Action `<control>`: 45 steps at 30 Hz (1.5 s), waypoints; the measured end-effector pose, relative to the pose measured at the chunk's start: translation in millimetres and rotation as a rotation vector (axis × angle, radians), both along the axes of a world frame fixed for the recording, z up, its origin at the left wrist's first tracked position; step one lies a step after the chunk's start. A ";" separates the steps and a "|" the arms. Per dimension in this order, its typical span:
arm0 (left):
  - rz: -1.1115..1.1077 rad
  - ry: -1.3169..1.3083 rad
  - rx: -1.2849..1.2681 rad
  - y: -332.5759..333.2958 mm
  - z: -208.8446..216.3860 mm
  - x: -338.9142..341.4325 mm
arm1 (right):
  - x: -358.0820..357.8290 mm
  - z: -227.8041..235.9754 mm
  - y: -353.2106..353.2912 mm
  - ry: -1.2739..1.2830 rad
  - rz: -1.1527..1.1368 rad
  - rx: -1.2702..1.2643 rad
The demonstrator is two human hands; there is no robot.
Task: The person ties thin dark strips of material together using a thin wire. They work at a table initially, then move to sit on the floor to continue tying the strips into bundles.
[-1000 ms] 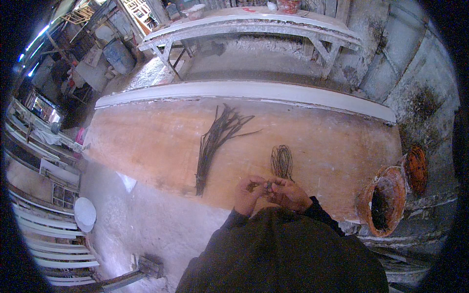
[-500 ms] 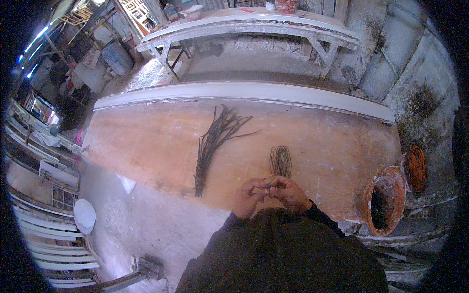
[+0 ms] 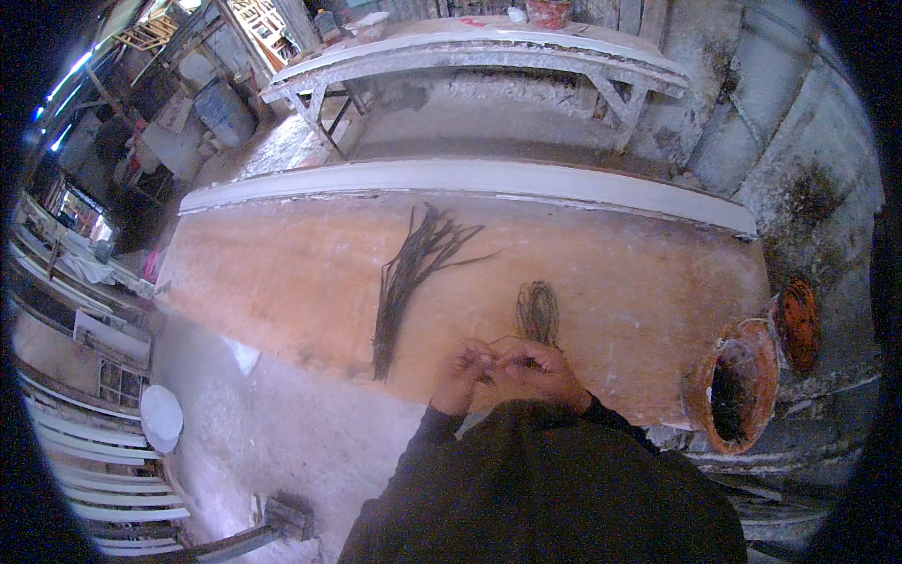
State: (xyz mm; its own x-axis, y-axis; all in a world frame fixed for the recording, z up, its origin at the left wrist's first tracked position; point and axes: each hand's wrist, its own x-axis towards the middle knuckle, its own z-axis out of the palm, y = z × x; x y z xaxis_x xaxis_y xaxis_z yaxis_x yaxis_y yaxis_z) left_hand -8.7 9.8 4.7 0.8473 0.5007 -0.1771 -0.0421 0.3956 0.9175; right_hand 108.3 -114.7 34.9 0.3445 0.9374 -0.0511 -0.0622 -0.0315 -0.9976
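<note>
My left hand [image 3: 460,368] and my right hand [image 3: 543,368] meet at the near edge of the wooden table, fingertips pinched close together. Whatever small, thin thing sits between them is too blurred to name. Just beyond the right hand lies a loose coil of thin dark wire or cord [image 3: 537,310], its near end hidden behind the fingers. A faint strand seems to run from it toward my hands. Left of them, a bundle of dark flat strips [image 3: 399,296] rests on the table, fanned out at its far end.
A white-edged board [image 3: 451,177] borders the tabletop [image 3: 282,254] at the back. An orange tub [image 3: 766,376] stands at the right, an orange round lid-like piece [image 3: 800,324] behind it. Beyond is a white-stained bench [image 3: 470,54]. White strips [image 3: 113,479] lie stacked at lower left.
Both hands have shifted slightly left and remain pinched together. The coil and the strip bundle lie where they were.
</note>
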 end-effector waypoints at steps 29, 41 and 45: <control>-0.213 0.062 0.278 11.9 -16.3 -11.8 | 18.0 -11.9 -9.8 0.708 -0.328 -0.063; 0.116 0.298 0.184 20.2 -44.7 -6.4 | 19.2 9.0 -18.7 0.655 -0.229 0.137; 0.128 0.184 0.095 22.9 -56.0 -5.0 | 23.1 2.4 -22.1 0.428 -0.119 0.048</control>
State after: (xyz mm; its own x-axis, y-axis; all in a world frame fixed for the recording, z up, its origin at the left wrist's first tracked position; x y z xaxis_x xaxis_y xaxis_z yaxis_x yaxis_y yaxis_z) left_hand -13.7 32.7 -51.3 0.7337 0.6236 -0.2698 0.0853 0.3095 0.9471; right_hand 131.4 -136.9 37.4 0.4076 0.8972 -0.1699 -0.4698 0.0465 -0.8815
